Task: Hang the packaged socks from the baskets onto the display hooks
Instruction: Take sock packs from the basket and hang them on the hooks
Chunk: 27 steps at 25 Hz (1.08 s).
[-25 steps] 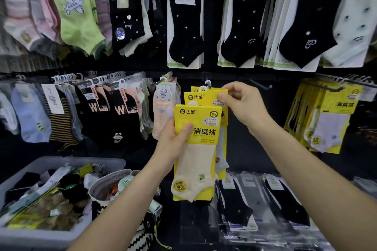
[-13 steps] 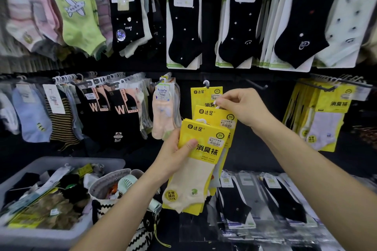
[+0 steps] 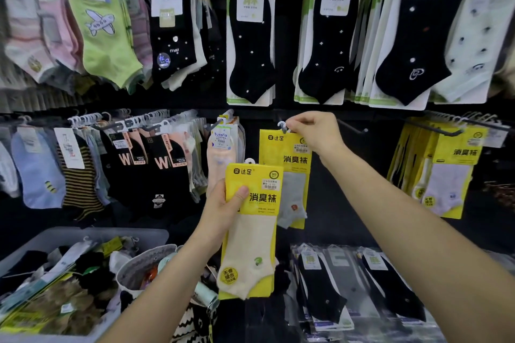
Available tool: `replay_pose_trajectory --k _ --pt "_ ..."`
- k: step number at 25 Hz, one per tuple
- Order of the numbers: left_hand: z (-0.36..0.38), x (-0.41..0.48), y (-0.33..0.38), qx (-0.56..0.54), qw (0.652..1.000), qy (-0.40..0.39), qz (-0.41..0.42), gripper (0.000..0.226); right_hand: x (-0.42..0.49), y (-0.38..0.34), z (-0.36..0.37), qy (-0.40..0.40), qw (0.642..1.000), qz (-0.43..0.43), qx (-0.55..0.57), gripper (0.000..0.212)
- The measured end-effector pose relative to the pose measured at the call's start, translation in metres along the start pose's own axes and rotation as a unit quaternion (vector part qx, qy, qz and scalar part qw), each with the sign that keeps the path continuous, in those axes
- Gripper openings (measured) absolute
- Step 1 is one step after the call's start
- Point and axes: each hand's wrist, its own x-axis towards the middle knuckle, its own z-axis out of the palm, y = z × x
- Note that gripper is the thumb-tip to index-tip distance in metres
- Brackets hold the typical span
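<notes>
Lower left: grey plastic bin [image 3: 92, 234] heaped with loose sock packs; round soft-sided basket [image 3: 145, 259] beside it, contents jumbled. Centre: left hand [image 3: 223, 211] grips glossy yellow card pack [image 3: 250, 231], cream sock. Right hand [image 3: 315, 133] pinches hanger of grey-sock pack [image 3: 292, 175].

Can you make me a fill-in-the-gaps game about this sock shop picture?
1. The left hand grips the cream sock pack, whose card is coloured ____.
2. The right hand pinches the top of the other yellow pack, which holds a ____ sock.
3. The green sock hanging at the top left has an ____ drawn on it.

Missing words: yellow, grey, airplane.
</notes>
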Motion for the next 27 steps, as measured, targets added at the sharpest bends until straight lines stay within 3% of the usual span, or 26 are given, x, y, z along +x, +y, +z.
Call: replay_pose_trajectory --k 3,6,9,11,14,20,24,27 --pt "-0.004 0.002 0.002 0.019 1.0 0.004 0.013 0.012 0.005 0.003 0.009 -0.021 1.0 0.012 0.01 0.019" --pt "-0.002 0.003 0.002 0.028 0.999 0.012 0.024 0.013 0.004 0.004 0.004 -0.031 0.999 0.016 -0.015 0.008" --pt "0.005 0.001 -0.001 0.017 1.0 0.014 0.019 0.014 -0.017 0.005 -0.005 0.052 0.989 -0.101 -0.1 0.012" --pt "0.013 -0.001 -0.002 0.009 1.0 0.014 0.019 0.016 -0.041 0.006 -0.005 0.013 0.98 -0.153 -0.127 0.014" --pt "0.027 -0.003 -0.004 0.006 1.0 0.013 0.016 0.02 -0.064 0.011 -0.002 -0.093 0.974 -0.117 -0.171 0.015" --pt "0.038 -0.009 -0.012 -0.01 1.0 0.014 -0.001 0.02 -0.06 0.011 -0.019 -0.189 0.965 -0.057 -0.171 0.006" --pt "0.037 -0.005 -0.014 0.008 1.0 0.0 -0.004 0.01 -0.052 0.013 -0.022 -0.143 0.981 -0.033 -0.13 0.012" --pt "0.036 -0.004 -0.013 0.003 1.0 0.007 -0.006 0.017 -0.042 0.01 -0.02 -0.105 0.987 -0.034 -0.114 0.014"
